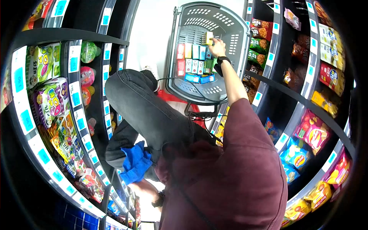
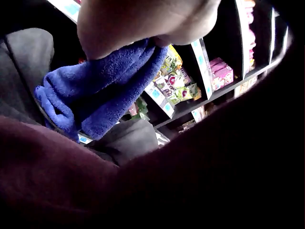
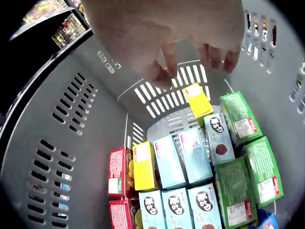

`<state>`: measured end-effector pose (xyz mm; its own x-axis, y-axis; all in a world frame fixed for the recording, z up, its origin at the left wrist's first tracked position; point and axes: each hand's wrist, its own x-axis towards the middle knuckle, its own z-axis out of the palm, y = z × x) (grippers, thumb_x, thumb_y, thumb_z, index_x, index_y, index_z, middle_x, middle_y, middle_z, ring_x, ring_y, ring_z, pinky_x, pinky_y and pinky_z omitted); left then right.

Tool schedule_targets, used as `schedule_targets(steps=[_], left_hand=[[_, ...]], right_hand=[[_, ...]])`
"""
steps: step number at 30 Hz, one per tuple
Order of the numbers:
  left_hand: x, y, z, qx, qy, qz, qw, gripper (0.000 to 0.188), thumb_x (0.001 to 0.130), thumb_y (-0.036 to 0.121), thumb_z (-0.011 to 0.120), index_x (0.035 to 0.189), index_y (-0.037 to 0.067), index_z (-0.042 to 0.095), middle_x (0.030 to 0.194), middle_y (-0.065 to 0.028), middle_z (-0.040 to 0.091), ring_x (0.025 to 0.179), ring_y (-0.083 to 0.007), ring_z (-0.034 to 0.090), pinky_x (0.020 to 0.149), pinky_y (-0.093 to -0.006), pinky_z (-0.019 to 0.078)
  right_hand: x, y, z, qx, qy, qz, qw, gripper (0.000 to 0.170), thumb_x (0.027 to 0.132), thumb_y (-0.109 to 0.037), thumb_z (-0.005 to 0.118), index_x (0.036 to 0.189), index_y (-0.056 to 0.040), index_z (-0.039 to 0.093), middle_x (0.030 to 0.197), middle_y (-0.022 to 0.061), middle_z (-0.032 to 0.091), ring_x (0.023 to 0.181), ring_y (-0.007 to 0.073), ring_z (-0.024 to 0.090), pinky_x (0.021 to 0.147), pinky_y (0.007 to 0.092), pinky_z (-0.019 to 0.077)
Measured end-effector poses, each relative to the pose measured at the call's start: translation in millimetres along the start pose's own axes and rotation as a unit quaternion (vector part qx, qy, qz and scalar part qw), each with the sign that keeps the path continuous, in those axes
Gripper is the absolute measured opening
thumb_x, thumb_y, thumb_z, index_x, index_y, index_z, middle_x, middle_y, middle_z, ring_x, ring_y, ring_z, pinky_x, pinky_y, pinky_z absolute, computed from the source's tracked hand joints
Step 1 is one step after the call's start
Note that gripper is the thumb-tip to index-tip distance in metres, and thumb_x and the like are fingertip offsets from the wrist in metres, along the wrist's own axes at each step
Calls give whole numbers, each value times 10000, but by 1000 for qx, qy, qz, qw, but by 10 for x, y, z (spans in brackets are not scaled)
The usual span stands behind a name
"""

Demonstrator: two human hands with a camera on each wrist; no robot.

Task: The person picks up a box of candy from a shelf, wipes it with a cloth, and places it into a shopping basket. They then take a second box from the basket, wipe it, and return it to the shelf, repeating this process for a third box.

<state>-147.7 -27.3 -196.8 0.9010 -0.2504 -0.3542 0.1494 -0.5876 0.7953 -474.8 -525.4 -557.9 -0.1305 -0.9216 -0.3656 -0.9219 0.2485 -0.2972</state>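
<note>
In the head view my right hand (image 1: 217,48) reaches into a grey shopping basket (image 1: 175,50), its fingers close to a yellow box (image 1: 209,38). From the right wrist, the hand (image 3: 167,33) hovers over the boxes with loosely bent fingers and nothing between them. Below its fingertips stands that yellow box, beside a light blue box (image 3: 219,138) and a green box (image 3: 239,117). My left hand (image 2: 147,24) grips a blue cloth (image 2: 102,81), which hangs over my knee; the fingers are mostly hidden.
Red boxes (image 3: 117,171), another yellow box (image 3: 144,167) and several light blue boxes line the basket. Shelves of snack bags (image 1: 48,99) rise on the left, and chip bags (image 1: 312,130) fill shelves on the right. A thin cable (image 1: 180,78) crosses the basket.
</note>
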Motion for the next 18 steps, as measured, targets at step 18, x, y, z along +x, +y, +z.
schedule_targets(steps=[18], left_hand=[[-15, 41, 328, -30, 43, -31, 998, 706, 1027, 536, 371, 1480, -4, 334, 1518, -165, 384, 1397, -284, 358, 1189, -421, 208]], right_hand=[[642, 213, 765, -59, -35, 81, 994, 432, 814, -370, 723, 1200, -181, 682, 1302, 180, 544, 1215, 382, 522, 994, 472, 469]])
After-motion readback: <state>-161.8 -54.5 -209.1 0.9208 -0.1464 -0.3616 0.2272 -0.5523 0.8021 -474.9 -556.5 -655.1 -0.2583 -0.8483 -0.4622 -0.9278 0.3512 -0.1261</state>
